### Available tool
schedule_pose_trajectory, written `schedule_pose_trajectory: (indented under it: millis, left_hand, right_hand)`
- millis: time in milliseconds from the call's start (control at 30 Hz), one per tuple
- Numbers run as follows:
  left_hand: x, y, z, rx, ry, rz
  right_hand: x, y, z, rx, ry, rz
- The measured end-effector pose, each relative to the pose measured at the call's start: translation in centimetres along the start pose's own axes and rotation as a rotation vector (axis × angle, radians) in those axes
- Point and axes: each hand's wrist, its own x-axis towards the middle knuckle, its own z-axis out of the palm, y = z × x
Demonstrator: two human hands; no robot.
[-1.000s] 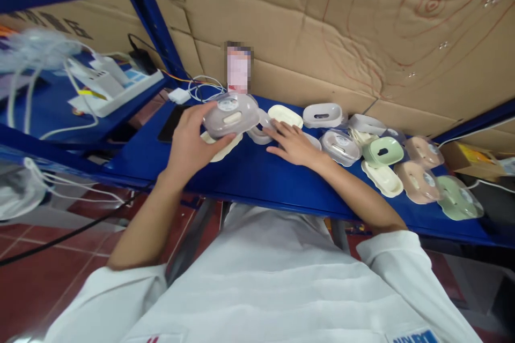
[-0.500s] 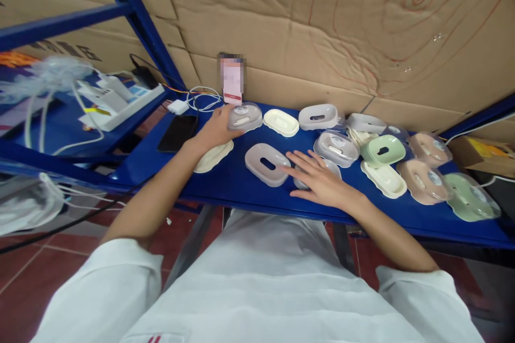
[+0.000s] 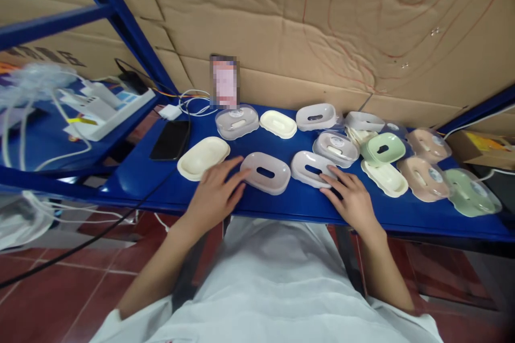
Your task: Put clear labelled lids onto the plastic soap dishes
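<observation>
My left hand (image 3: 216, 194) lies flat and open on the blue shelf (image 3: 257, 203), its fingertips touching the left end of a pale grey soap-dish base with a slot (image 3: 265, 172). My right hand (image 3: 353, 196) rests open near the shelf's front edge, fingers touching a second grey slotted base (image 3: 311, 168). A cream tray (image 3: 203, 157) lies just left of my left hand. A clear-lidded dish (image 3: 236, 121) stands further back on the shelf.
More soap-dish parts in cream (image 3: 278, 123), grey (image 3: 316, 116), green (image 3: 382, 149) and pink (image 3: 422, 178) cover the shelf's right half. A black phone (image 3: 170, 139) lies at the left, with cables and a charger (image 3: 169, 112) behind. Cardboard (image 3: 322, 21) backs the shelf.
My left hand set the clear-lidded dish down at the back and came forward to the grey base. My right hand slid right onto the second grey base.
</observation>
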Motion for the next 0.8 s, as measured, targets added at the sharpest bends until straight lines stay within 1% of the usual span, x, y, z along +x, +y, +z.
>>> schedule_pose_trajectory:
  millis: [100,167,200,233,267,367,433,500,567,633,667,733,800]
  left_hand:
    - [-0.7,-1.1,-0.9,0.146,0.127,-0.238]
    - [-1.3,-1.7,-1.3,0.208,0.135,-0.37]
    - [-1.6,-1.8,-1.4,0.222,0.121,-0.399]
    - [-1.8,-1.9,-1.4,0.225,0.103,-0.407]
    - [-2.1,-1.9,-1.4,0.221,0.09,-0.402]
    - [-2.6,-1.9,-1.3,0.185,0.084,-0.374]
    - [-3.2,-2.2,-1.7,0.148,0.091,-0.361]
    - [-4.1,-2.6,-2.3,0.114,0.091,-0.365]
    - [-5.1,-2.8,-3.0,0.078,0.071,-0.368]
    - [-6.0,-2.7,-3.4,0.047,0.042,-0.332]
    - [-6.2,-2.4,-3.4,0.029,0.025,-0.288]
    - [-6.1,-1.5,-2.9,-0.027,-0.009,-0.145]
    - [-5.5,-0.3,-1.8,-0.105,-0.012,0.022]
  right_hand:
    - [0.4,-1.1,0.7,0.022,0.134,0.048]
    - [0.1,-2.1,0.4,0.099,0.213,0.059]
    - [-0.1,-2.7,0.1,0.151,0.221,0.034]
    - [-0.5,-3.5,-0.3,0.207,0.201,-0.016]
    - [-0.8,-4.3,-0.7,0.266,0.158,-0.09]
    - [-1.5,-6.9,-1.5,0.392,-0.05,-0.308]
    - [-1.5,-8.0,-1.4,0.4,-0.143,-0.354]
    - [-1.0,-8.3,-0.8,0.351,-0.15,-0.314]
    - [-0.3,-8.0,-0.2,0.291,-0.092,-0.23]
    - [0.6,-7.3,0.2,0.267,-0.019,-0.131]
    - [1.0,-7.0,0.4,0.272,0.012,-0.087]
    - [1.6,-6.8,0.6,0.299,0.046,-0.034]
    - [2.1,-7.0,0.7,0.323,0.026,-0.033]
